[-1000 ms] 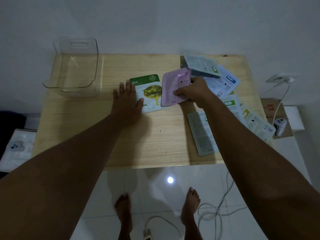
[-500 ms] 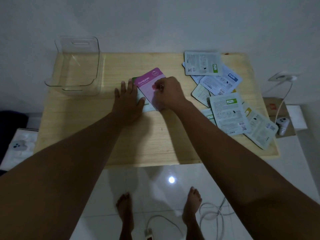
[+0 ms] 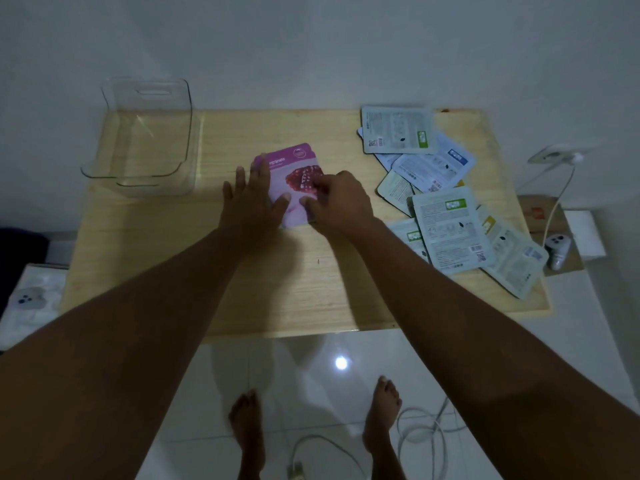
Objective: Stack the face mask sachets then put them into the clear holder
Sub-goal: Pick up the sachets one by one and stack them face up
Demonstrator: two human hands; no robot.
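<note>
While both palms press the pink sachet [image 3: 294,181] flat mid-desk, left hand [image 3: 251,199] spread open, right hand [image 3: 337,199] loosely curled on its edge and gripping nothing, the slick pile could skew. Loose sachets [image 3: 446,209] wait right; clear holder [image 3: 145,133] sits empty far-left.

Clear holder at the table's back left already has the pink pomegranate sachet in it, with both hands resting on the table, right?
No. In the head view the clear holder is empty; the pink pomegranate sachet lies on the table between the left hand and right hand.
</note>
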